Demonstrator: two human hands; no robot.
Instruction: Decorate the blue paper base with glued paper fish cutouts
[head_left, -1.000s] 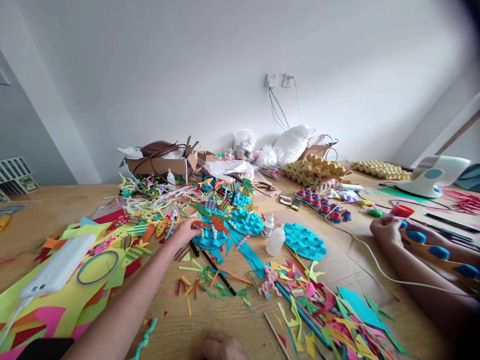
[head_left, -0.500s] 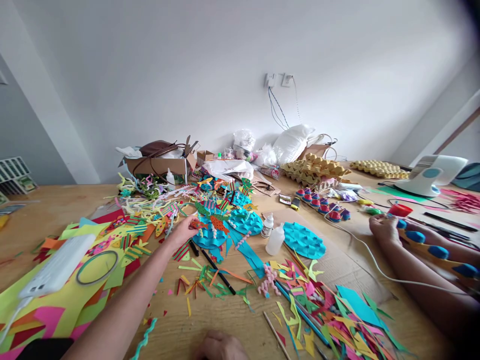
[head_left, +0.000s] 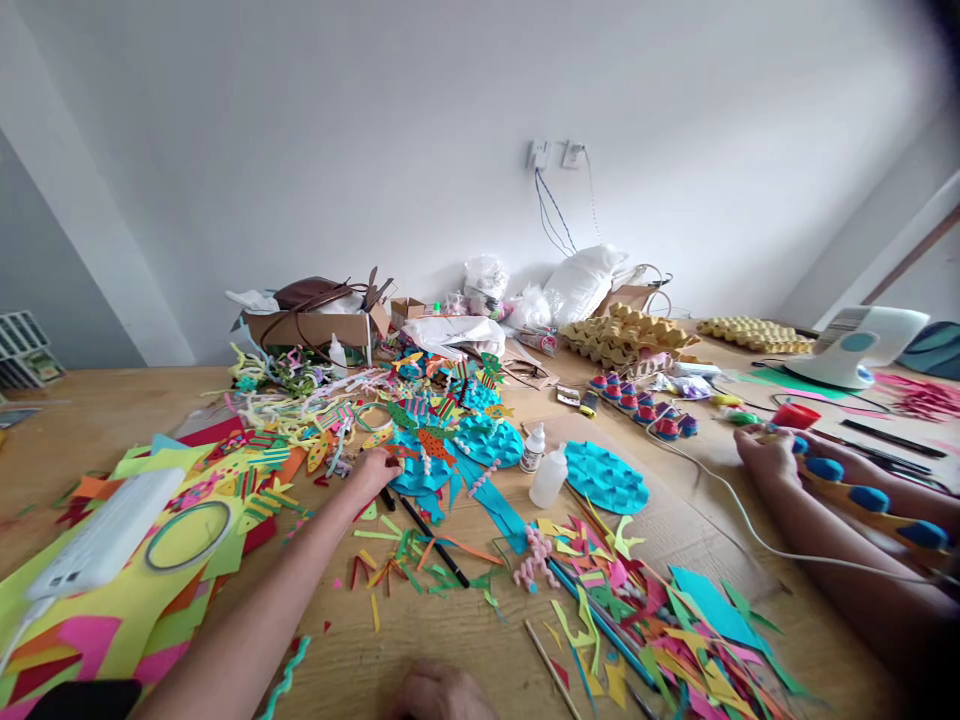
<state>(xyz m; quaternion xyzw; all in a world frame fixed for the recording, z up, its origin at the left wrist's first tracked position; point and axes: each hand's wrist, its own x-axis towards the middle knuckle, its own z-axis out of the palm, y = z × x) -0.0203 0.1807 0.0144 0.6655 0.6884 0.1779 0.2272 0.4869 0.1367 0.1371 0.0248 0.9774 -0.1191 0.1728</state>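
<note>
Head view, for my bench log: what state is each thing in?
Translucent white plastic bottle: upright
Small white labelled bottle: upright
Brown cardboard box: open
Rightmost bumpy turquoise oval: lying flat
White rectangular block: cable attached
Left hand: near orange paper fish
Right hand: partly out of frame

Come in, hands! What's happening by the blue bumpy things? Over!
Left hand at a blue bumpy piece, grip unclear. Right hand low, partly cut off. Orange paper fish close by. Black stick and paper scraps between hands.

L hand lower, striped ppr cutout now mostly hidden
</note>
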